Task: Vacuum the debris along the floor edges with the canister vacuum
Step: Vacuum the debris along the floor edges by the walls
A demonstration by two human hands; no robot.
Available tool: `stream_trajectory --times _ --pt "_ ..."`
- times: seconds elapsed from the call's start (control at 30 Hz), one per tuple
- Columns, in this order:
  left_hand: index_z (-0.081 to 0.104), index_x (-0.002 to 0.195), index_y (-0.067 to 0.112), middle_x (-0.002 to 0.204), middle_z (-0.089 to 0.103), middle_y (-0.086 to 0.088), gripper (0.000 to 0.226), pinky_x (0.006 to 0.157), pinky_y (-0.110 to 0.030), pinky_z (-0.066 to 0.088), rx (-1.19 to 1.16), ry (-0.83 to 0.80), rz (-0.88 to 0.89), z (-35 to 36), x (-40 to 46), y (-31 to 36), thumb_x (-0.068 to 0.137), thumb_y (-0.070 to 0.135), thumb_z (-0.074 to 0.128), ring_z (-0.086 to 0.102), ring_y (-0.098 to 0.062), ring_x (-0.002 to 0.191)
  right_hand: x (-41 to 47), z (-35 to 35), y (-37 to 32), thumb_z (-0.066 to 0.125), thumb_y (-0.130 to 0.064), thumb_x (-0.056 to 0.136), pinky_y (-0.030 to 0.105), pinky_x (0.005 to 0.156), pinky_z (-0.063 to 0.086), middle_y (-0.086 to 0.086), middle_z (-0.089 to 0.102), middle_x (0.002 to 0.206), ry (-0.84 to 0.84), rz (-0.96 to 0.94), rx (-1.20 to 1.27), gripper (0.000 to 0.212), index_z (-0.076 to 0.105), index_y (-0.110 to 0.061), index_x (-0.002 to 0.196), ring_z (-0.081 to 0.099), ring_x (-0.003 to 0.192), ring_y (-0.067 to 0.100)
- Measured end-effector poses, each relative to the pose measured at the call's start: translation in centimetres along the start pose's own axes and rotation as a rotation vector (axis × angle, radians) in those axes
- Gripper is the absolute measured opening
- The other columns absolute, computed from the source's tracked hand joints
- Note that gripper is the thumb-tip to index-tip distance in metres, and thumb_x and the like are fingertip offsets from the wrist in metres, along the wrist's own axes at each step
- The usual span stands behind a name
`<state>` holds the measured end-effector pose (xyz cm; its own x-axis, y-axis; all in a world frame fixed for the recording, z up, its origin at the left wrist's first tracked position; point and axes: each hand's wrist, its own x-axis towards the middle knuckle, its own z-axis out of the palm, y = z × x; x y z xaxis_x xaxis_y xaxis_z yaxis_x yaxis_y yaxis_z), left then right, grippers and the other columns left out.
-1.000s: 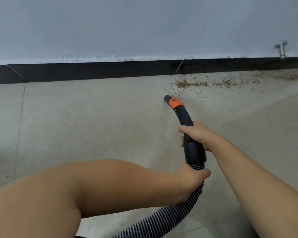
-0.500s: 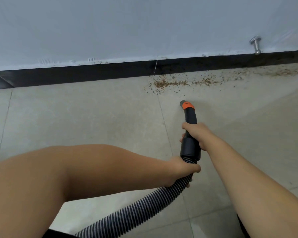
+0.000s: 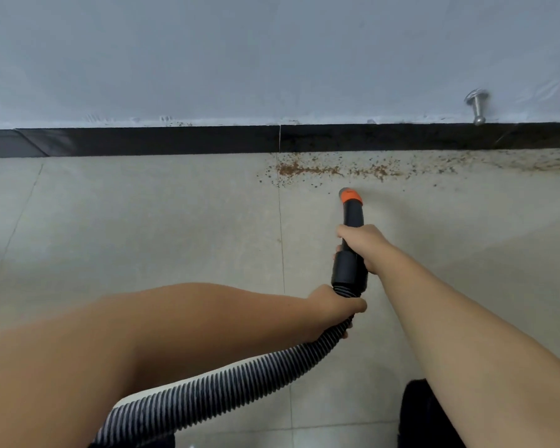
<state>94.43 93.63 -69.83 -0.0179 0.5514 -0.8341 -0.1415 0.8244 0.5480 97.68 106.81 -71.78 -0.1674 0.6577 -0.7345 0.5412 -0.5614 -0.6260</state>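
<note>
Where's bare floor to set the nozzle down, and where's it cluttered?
Bare tiles left of the grout line, below the black baseboard. Also bare right of the nozzle, below the debris. Crowded: the debris strip running right under the doorstop.

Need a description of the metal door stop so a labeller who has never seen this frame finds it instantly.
Start at the black baseboard running along the foot of the pale wall and follow it right, past the brown debris on the floor. Just above its top edge, the door stop sticks out of the wall. It is the only shiny metal thing in view, a short peg with a round flat head.
</note>
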Motion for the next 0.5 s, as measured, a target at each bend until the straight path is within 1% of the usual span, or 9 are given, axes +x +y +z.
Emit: stream_trajectory --times 0.1,0.2,0.27,0.37,0.43,0.5 --pt "0.050 0.089 0.010 0.069 0.051 -0.005 0.014 0.045 -0.019 0.046 -0.124 0.060 -0.007 0.0 -0.1 -0.6 0.086 0.017 0.061 0.051 -0.015 0.051 0.1 2.1 -0.8 0.058 -0.012 0.083 0.039 0.074 0.056 0.011 0.060 0.073 -0.125 -0.039 -0.153 0.019 0.049 -0.006 0.099 0.062 0.065 0.028" --pt "0.049 0.089 0.010 0.070 0.051 -0.006 0.014 0.043 -0.018 0.046 -0.202 0.126 -0.016 -0.2 -0.1 -0.7 0.086 0.016 0.061 0.051 -0.015 0.051 0.1 3.7 -1.6 0.059 -0.015 0.082 0.042 0.082 0.057 0.011 0.064 0.076 -0.236 -0.075 -0.247 0.015 0.049 -0.010 0.093 0.064 0.071 0.028" --pt "0.049 0.089 0.011 0.070 0.051 -0.005 0.015 0.042 -0.018 0.046 -0.217 0.156 -0.018 0.0 0.0 -0.5 0.085 0.016 0.062 0.052 -0.014 0.051 0.5 3.9 -1.8 0.060 -0.016 0.082 0.045 0.085 0.056 0.011 0.065 0.080 -0.270 -0.097 -0.273 0.015 0.048 -0.012 0.091 0.066 0.076 0.030" --pt "0.051 0.091 0.012 0.070 0.053 -0.005 0.015 0.041 -0.016 0.044 -0.173 0.173 -0.022 0.8 0.2 -0.2 0.084 0.018 0.063 0.052 -0.012 0.050 1.2 2.6 -1.2 0.060 -0.015 0.081 0.045 0.085 0.056 0.010 0.064 0.076 -0.243 -0.092 -0.225 0.015 0.048 -0.011 0.090 0.065 0.073 0.029" --pt "0.053 0.091 0.012 0.070 0.054 -0.004 0.015 0.043 -0.017 0.045 -0.111 0.173 -0.030 1.8 0.2 0.2 0.084 0.020 0.063 0.053 -0.013 0.050 1.5 1.0 -0.4 0.059 -0.014 0.081 0.042 0.081 0.057 0.007 0.062 0.069 -0.175 -0.069 -0.181 0.017 0.050 -0.009 0.094 0.063 0.066 0.025" --pt "0.054 0.092 0.012 0.070 0.056 -0.004 0.016 0.047 -0.019 0.046 -0.065 0.168 -0.043 2.8 0.2 1.1 0.084 0.022 0.063 0.054 -0.014 0.051 1.8 -0.6 -0.2 0.059 -0.015 0.082 0.039 0.077 0.056 0.005 0.062 0.067 -0.120 -0.046 -0.134 0.019 0.051 -0.008 0.099 0.062 0.061 0.022"
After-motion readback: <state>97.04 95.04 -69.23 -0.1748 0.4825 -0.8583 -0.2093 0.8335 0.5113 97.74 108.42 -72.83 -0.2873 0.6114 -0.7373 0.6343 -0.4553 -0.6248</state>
